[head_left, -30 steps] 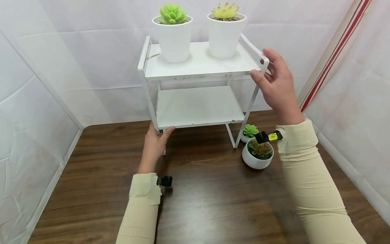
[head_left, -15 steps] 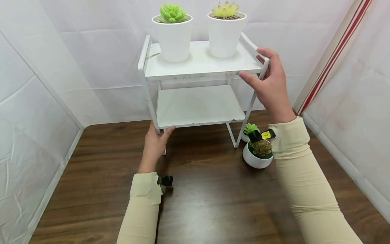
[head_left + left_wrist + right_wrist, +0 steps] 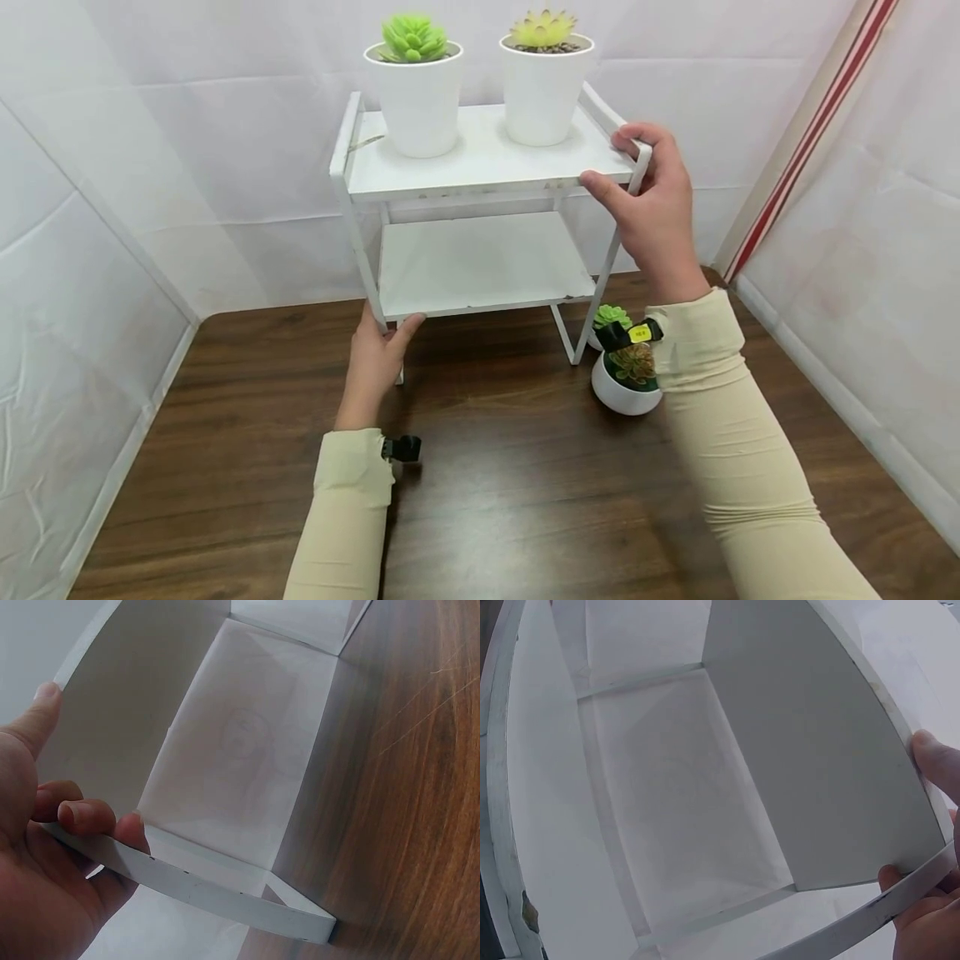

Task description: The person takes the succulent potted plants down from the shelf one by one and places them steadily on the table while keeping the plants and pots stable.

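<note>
A white two-tier shelf stand (image 3: 480, 260) stands at the back of the table. My left hand (image 3: 372, 362) grips its lower left corner, thumb on the lower board's front edge. In the left wrist view, the fingers (image 3: 88, 817) curl round the flat side leg (image 3: 217, 900). With my right hand (image 3: 660, 212) I hold the upper right corner. Its thumb (image 3: 934, 761) presses the top board's edge, and the other fingers wrap the side frame (image 3: 855, 922). Two white pots with succulents, one green (image 3: 417, 108) and one yellow-green (image 3: 543, 96), stand upright on the top board.
Beside the stand's right leg, a white bowl with a reddish-green succulent (image 3: 622, 392) sits on the brown wooden table (image 3: 480, 500). Behind it is a smaller green succulent (image 3: 611, 317), partly covered by the wrist strap. White sheeting (image 3: 247, 167) encloses the back and sides.
My right hand has moved left and closed round the upper right corner, its thumb sliding further along the top board's edge. The left hand keeps its grip. The whole view shifts slightly.
</note>
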Motion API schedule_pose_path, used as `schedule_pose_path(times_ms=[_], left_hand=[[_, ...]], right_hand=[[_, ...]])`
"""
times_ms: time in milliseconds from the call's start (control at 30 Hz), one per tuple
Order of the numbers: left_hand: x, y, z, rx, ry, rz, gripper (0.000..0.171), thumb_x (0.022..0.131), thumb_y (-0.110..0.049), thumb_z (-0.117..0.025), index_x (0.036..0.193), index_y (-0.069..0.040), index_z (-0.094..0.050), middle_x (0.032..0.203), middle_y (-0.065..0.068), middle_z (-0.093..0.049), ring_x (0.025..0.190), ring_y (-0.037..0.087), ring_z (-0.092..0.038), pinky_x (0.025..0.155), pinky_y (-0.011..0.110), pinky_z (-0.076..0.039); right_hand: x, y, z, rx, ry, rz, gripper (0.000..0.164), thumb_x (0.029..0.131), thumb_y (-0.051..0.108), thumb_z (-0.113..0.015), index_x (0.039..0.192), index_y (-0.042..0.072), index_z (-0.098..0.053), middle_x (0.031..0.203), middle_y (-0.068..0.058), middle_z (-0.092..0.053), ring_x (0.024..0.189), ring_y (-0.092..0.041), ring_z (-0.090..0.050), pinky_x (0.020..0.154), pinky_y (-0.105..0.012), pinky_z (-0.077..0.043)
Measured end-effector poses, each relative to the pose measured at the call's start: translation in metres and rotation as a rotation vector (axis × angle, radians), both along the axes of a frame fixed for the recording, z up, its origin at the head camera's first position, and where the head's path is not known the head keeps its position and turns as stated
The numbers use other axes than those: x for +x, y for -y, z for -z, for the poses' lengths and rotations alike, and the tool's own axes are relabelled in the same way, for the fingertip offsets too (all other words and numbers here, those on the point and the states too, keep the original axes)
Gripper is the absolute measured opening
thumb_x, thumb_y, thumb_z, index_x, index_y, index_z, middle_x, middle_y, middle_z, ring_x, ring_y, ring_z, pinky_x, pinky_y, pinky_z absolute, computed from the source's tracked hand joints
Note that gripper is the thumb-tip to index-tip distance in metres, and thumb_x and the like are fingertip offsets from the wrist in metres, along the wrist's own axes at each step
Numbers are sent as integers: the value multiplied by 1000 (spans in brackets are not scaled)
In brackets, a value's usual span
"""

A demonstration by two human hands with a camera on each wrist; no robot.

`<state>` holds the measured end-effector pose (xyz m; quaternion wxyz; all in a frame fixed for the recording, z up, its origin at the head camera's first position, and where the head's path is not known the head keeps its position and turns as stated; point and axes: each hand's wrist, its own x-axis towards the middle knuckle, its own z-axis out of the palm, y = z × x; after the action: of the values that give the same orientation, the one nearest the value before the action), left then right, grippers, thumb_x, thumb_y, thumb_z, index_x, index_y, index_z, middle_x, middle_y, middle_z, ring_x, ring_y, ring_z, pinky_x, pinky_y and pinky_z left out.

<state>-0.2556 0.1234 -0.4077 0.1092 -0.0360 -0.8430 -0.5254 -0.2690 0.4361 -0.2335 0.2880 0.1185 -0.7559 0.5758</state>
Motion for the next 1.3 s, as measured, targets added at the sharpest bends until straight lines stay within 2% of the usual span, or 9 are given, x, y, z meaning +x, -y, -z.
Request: schedule_pose_path(times_ms=[200,333,433,567,667,800,1033,1200,1300], left_hand=[[1,0,-1,-15,9,-12,82,87,-62,-59,148,-16,-30,142,16,-50,119,31,-58,96,50,-49],[1,0,-1,-23,13,-12,84,86,-64,-58,149,-16,-29,142,17,-50,119,32,-58,96,51,-49],[2,1,-1,-24,-1,-24,83,86,-64,-58,148,-16,-30,142,17,-50,119,32,-58,96,51,-49],[1,-1,1,-16,-3,-19,84,87,-63,-58,149,-16,-29,144,17,-48,123,32,-57,98,49,-49],[1,-3,2,-18,6,-7,85,87,-62,-58,150,-15,-27,145,17,-46,123,32,-56,98,49,-49],[2,-2,0,-32,5,-21,82,88,-60,-59,150,-16,-27,143,18,-49,119,33,-58,96,50,-50],[4,-1,-5,-53,10,-30,84,88,-61,-58,151,-16,-26,138,18,-53,111,32,-61,90,49,-52],[5,-1,-5,-62,33,-37,87,85,-67,-57,150,-18,-27,113,17,-64,90,28,-64,76,42,-54],[6,0,-6,-66,65,-27,89,84,-70,-56,151,-19,-26,102,16,-64,83,27,-66,72,40,-54]], right_hand=[[-1,1,4,32,-31,14,53,81,23,-80,126,15,-52,131,-7,-58,73,-13,-46,67,-23,-43],[-2,0,5,32,-37,30,54,81,23,-80,127,15,-53,105,-4,-59,68,-13,-44,64,-24,-41],[-3,0,6,20,-28,19,54,81,23,-80,127,17,-53,95,-1,-55,70,-14,-45,64,-25,-41],[-2,-1,6,2,-24,21,54,80,23,-81,126,19,-54,98,-2,-56,71,-16,-48,65,-25,-42],[-1,-2,6,2,-26,37,54,80,22,-81,126,18,-54,90,-1,-54,68,-15,-46,63,-25,-41],[-2,-2,5,17,-22,32,54,80,24,-81,127,18,-54,80,0,-47,66,-14,-44,62,-25,-40],[-1,0,3,7,-18,20,54,80,22,-81,127,16,-53,82,0,-50,67,-14,-47,63,-25,-42],[-2,-1,4,12,-11,20,55,80,23,-81,127,17,-53,81,0,-50,68,-14,-46,63,-25,-41],[-2,-3,4,25,-9,28,55,80,25,-81,127,18,-53,80,0,-49,68,-14,-46,63,-25,-41]])
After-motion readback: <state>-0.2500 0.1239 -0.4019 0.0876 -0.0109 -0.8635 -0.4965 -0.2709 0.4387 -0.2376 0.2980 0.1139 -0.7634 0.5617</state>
